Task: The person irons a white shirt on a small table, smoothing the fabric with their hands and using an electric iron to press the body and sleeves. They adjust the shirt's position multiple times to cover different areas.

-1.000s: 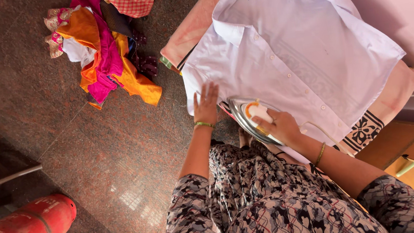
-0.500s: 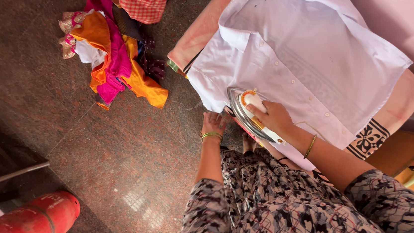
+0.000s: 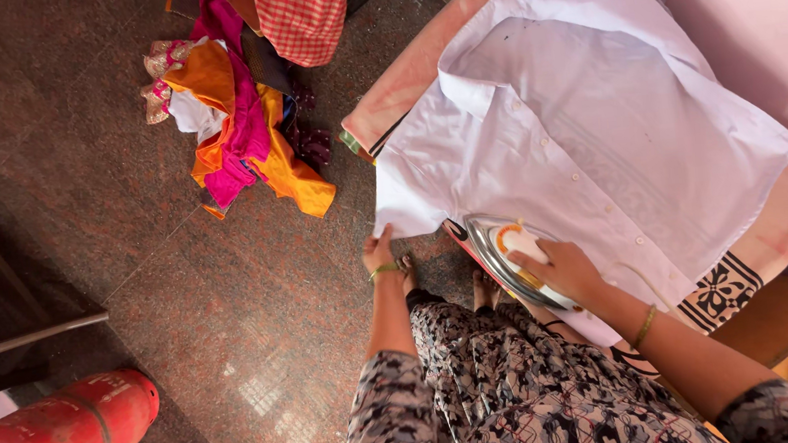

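Right hand [image 3: 564, 268] wrapped round the iron [image 3: 511, 259] on the near shirt [image 3: 585, 129] edge; left hand [image 3: 379, 249] pinches the sleeve corner. Risk: a lingering iron scorches, slack cloth creases.

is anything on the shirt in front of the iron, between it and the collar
Nothing visible. The right hand holds the iron at the shirt's lower edge; only flat cloth and buttons lie ahead up to the collar. The left hand holds the corner, off to the side.
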